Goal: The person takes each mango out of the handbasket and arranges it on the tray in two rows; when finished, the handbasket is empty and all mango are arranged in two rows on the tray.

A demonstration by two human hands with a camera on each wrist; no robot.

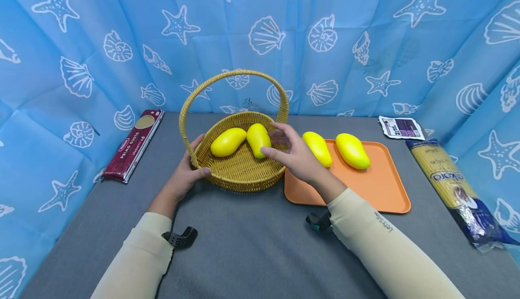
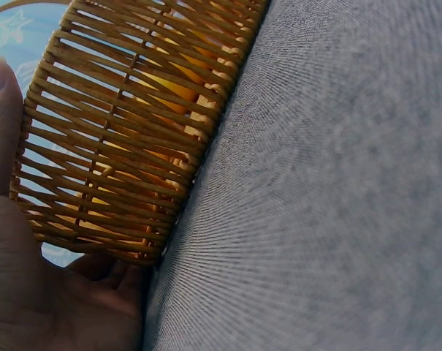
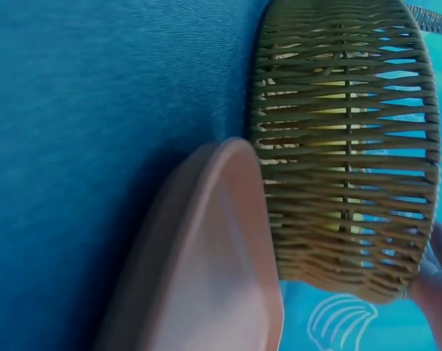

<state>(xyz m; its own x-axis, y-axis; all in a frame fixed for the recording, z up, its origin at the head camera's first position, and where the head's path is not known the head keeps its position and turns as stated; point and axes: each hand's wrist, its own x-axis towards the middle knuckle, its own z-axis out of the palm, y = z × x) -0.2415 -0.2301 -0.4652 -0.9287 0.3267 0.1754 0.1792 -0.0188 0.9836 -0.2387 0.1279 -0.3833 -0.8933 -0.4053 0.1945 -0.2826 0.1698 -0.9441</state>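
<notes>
My left hand (image 1: 187, 175) grips the left side of the yellow wicker basket (image 1: 243, 184), thumb over its rim and fingers round the outside. Inside lie two yellow mangoes, a left mango (image 1: 228, 142) on its side and a right mango (image 1: 257, 140) slanting beside it. Reaching over the basket's right rim, my right hand (image 1: 294, 152) has its thumb and fingers spread apart, fingertips right at the right mango's edge. In the right wrist view, part of the right hand (image 3: 436, 285) shows by the rim; the basket wall hides most of the fruit.
An orange tray (image 1: 365, 195) right of the basket bears two more mangoes (image 1: 352, 151). A red spaghetti pack (image 1: 134, 145) lies at the left, a yellow and blue pasta pack (image 1: 459, 190) at the right, with a small white and purple packet (image 1: 401, 128) behind it. A blue curtain (image 1: 260, 42) hangs behind.
</notes>
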